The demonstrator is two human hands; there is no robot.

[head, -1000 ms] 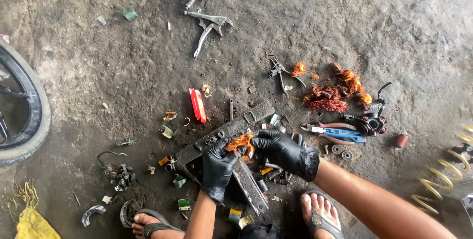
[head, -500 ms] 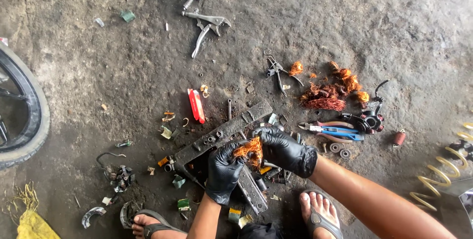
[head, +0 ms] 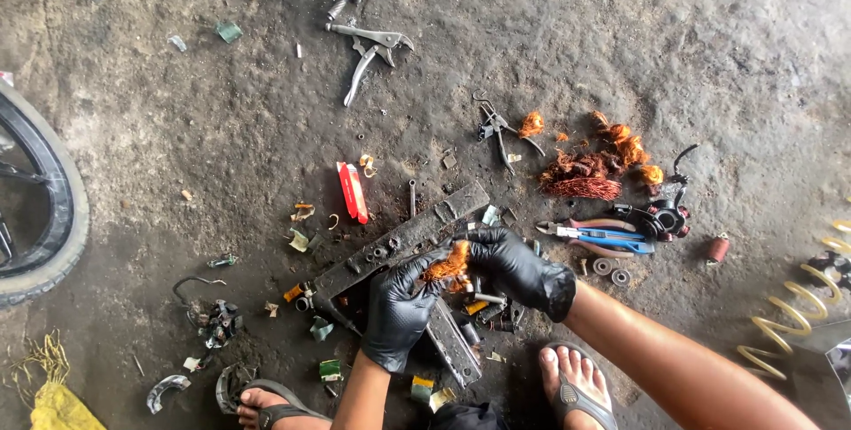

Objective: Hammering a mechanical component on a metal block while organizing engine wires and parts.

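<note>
Both my hands wear black gloves and meet over a clump of copper wire (head: 449,264). My left hand (head: 401,310) pinches the clump from below and my right hand (head: 514,266) grips it from the right. Beneath them lie dark metal bars (head: 403,239) set in an angle on the dirty concrete floor, with small metal parts on and around them. My feet in sandals (head: 578,386) rest close by at the bottom edge.
A pile of copper wire (head: 589,173) lies at the right, with blue-handled pliers (head: 603,237) and a black stator (head: 663,217) near it. Locking pliers (head: 368,47) lie farther away, a red cutter (head: 351,191) at centre, a tyre (head: 49,208) at left, a yellow spring (head: 789,324) at right.
My hands have closed together on the copper wire clump and lifted it slightly off the metal bars; the right hand has slid left toward the left hand.
</note>
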